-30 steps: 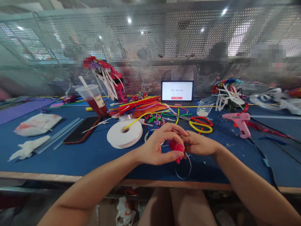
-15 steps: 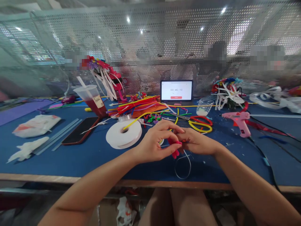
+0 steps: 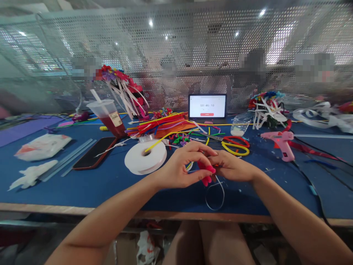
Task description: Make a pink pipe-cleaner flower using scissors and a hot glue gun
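Note:
My left hand (image 3: 183, 167) and my right hand (image 3: 233, 167) meet over the blue table (image 3: 110, 180), both pinched on a small red-pink fuzzy piece (image 3: 206, 176). The left fingers curl round it from the left, the right fingertips press it from the right. A thin white ribbon loop (image 3: 214, 195) hangs below the piece onto the table. A white ribbon roll (image 3: 145, 157) lies just left of my left hand.
A phone (image 3: 92, 153) and an iced drink cup (image 3: 109, 117) sit at the left. Coloured pipe cleaners (image 3: 162, 125), red and yellow loops (image 3: 235, 145), a pink glue gun (image 3: 280, 141) and a tablet timer (image 3: 207, 106) lie behind. A perforated metal screen (image 3: 176, 55) backs the table.
Both hands rose slightly and closed tighter on the red-pink piece, which now shows less below the fingers. The timer moved from 00:46:09 to 00:46:10.

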The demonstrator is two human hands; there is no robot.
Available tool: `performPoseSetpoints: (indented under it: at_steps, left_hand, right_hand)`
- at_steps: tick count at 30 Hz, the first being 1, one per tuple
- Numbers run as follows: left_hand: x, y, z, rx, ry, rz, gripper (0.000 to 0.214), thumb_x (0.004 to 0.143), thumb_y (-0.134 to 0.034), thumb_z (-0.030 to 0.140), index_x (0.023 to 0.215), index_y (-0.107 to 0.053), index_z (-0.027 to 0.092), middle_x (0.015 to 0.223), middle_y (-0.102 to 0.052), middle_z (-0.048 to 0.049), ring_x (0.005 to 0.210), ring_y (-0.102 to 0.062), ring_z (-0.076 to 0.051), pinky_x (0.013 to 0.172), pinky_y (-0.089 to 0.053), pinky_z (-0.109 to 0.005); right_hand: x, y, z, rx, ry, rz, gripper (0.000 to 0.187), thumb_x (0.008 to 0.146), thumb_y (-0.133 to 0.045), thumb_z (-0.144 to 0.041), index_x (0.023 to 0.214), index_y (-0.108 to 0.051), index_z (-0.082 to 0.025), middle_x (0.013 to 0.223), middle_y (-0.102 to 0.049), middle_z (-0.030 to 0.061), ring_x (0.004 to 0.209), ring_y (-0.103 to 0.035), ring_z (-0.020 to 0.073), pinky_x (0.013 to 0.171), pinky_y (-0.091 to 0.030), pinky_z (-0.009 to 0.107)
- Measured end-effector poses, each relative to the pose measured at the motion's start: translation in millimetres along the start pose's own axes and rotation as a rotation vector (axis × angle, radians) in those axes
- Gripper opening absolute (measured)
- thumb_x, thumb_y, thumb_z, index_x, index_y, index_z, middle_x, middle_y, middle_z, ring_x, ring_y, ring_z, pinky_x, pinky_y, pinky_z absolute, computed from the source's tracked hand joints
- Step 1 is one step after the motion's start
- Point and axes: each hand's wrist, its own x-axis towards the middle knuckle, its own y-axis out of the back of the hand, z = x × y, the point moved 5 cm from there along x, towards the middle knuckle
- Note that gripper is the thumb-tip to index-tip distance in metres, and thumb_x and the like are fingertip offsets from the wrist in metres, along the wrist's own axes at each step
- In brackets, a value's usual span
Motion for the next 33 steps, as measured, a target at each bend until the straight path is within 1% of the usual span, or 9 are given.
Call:
performPoseSetpoints:
  at_steps: [4,10,14,17,19,22,24,28,33]
  left_hand:
    - [-1,-2.2,-5,-0.065,0.061,0.011,0.004,0.078,-0.063,0.02,0.078,-0.064,0.017,0.109,-0.061,-0.0099,0.102,-0.058,-0.019,0.09,-0.045,-0.035]
    - [0,-4.1,-6,-0.126,0.087,0.023,0.005,0.078,-0.063,0.021,0.077,-0.063,0.016,0.109,-0.059,-0.0094,0.104,-0.056,-0.019,0.092,-0.045,-0.037]
    - [-1,-4.0,-10,-0.226,0.108,0.047,0.008,0.078,-0.064,0.024,0.083,-0.063,0.017,0.11,-0.057,-0.0093,0.106,-0.054,-0.02,0.094,-0.043,-0.037]
    - [-3,-4.0,-18,-0.455,0.11,0.123,0.031,0.075,-0.067,0.03,0.102,-0.058,0.019,0.113,-0.055,-0.009,0.109,-0.052,-0.02,0.095,-0.042,-0.036]
    - [-5,-4.7,-27,-0.597,0.145,0.212,0.037,0.077,-0.065,0.035,0.109,-0.054,0.02,0.112,-0.055,-0.0082,0.104,-0.053,-0.019,0.091,-0.044,-0.032]
    - [-9,-10.1,-42,-0.731,0.266,0.331,0.032,0.079,-0.063,0.035,0.105,-0.057,0.019,0.101,-0.058,-0.0056,0.093,-0.056,-0.015,0.082,-0.045,-0.027]
    - [-11,-16.7,-48,-0.825,0.348,0.37,0.028,0.078,-0.064,0.036,0.098,-0.059,0.018,0.092,-0.06,-0.004,0.085,-0.056,-0.014,0.079,-0.044,-0.026]
    - [-12,-30.4,-53,-0.952,0.472,0.358,0.024,0.076,-0.063,0.037,0.084,-0.062,0.015,0.075,-0.058,-0.0013,0.069,-0.053,-0.011,0.069,-0.042,-0.024]
    - [-13,-37.2,-56,-0.951,0.489,0.296,0.024,0.078,-0.062,0.037,0.078,-0.061,0.013,0.068,-0.057,-0.0017,0.064,-0.052,-0.011,0.065,-0.04,-0.024]
  right_hand:
    - [0,2,-3,0.007,0.014,0.021,0.016,0.081,-0.051,-0.012,0.07,-0.062,-0.015,0.063,-0.058,-0.0024,0.062,-0.056,0.0084,0.059,-0.043,0.018]
    - [0,0,-2,0.064,-0.023,0.011,0.018,0.082,-0.049,-0.014,0.07,-0.062,-0.014,0.059,-0.059,-0.0023,0.057,-0.056,0.0084,0.056,-0.044,0.019]
    - [2,2,-3,0.03,0.013,0.047,0.018,0.083,-0.049,-0.015,0.071,-0.062,-0.015,0.062,-0.06,-0.0016,0.066,-0.057,0.0102,0.064,-0.045,0.021]
    - [1,7,-3,-0.038,0.031,0.144,0.018,0.085,-0.049,-0.018,0.072,-0.062,-0.017,0.068,-0.06,0.0006,0.082,-0.056,0.0147,0.073,-0.045,0.026]
    - [0,11,-3,-0.081,0.034,0.221,0.019,0.086,-0.049,-0.019,0.072,-0.061,-0.017,0.071,-0.059,0.0015,0.081,-0.054,0.0151,0.072,-0.044,0.026]
    - [-3,15,-5,-0.15,0.059,0.347,0.019,0.085,-0.048,-0.016,0.071,-0.059,-0.017,0.069,-0.055,0.0011,0.07,-0.051,0.0125,0.064,-0.042,0.023]
    - [-5,17,-8,-0.201,0.091,0.439,0.017,0.085,-0.048,-0.014,0.073,-0.059,-0.018,0.069,-0.054,0.001,0.068,-0.05,0.012,0.061,-0.04,0.023]
    - [-11,20,-12,-0.27,0.147,0.593,0.017,0.084,-0.045,-0.015,0.072,-0.056,-0.019,0.071,-0.051,0.0018,0.067,-0.049,0.0129,0.06,-0.04,0.024]
    - [-17,23,-11,-0.305,0.156,0.685,0.018,0.085,-0.043,-0.015,0.072,-0.055,-0.02,0.069,-0.049,0.0014,0.07,-0.051,0.014,0.062,-0.043,0.026]
